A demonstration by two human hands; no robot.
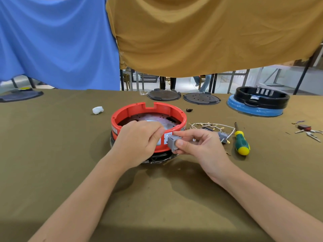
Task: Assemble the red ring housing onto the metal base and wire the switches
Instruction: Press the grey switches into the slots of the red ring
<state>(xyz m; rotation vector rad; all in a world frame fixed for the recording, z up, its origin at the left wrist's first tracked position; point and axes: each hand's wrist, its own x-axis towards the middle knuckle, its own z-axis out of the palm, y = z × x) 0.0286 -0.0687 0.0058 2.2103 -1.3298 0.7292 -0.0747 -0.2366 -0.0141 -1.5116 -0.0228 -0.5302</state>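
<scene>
The red ring housing (132, 110) sits on the metal base (157, 158) in the middle of the table; a perforated metal plate (153, 119) shows inside it. My left hand (139, 138) rests on the ring's near rim, fingers curled over its front wall. My right hand (195, 144) pinches a small grey switch (172, 143) against a white opening in the ring's front. A white wire harness (211, 125) with brass terminals and another grey switch (222, 136) lie just right of the ring.
A green-and-yellow screwdriver (241, 140) lies right of the wires. Two dark round plates (164, 95) (201, 98) and a black ring on a blue base (258, 102) stand at the back. Loose connectors (307, 131) are far right, a white wad (97, 110) at left.
</scene>
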